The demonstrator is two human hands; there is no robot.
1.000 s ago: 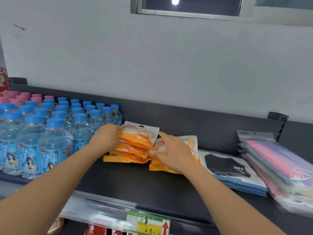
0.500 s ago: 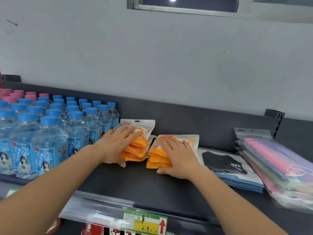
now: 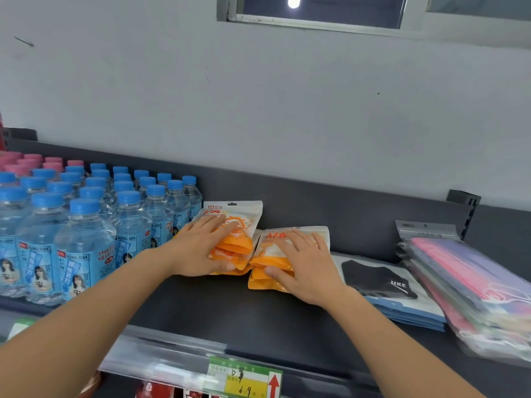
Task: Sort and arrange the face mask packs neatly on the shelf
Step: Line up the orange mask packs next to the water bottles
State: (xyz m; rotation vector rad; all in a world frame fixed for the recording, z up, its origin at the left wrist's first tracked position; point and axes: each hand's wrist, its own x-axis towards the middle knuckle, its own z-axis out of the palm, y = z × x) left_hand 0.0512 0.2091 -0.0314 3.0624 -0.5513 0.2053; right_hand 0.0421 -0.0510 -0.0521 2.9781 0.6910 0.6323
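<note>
The left hand (image 3: 201, 248) lies flat, fingers straight and spread, pressing on a pile of glossy orange mask packs (image 3: 235, 245). The right hand (image 3: 307, 268) presses likewise on a second orange pile (image 3: 267, 272) touching the first. Both piles sit on the matt dark shelf (image 3: 230, 311). Left of them stand clear plastic bottles (image 3: 86, 239) with blue caps. To their right lie flat black mask packs (image 3: 379, 278), then soft pastel packs (image 3: 465, 277).

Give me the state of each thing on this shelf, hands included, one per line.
Left hand: flat, pressing the left orange mask stack.
Right hand: flat, pressing the right orange mask stack.
Left orange mask stack: flat, packs fanned.
Right orange mask stack: flat, packs fanned.
Black mask packs: stacked flat, untouched.
Coloured mask packs: stacked, edges uneven.
Water bottles: upright, capped.
</note>
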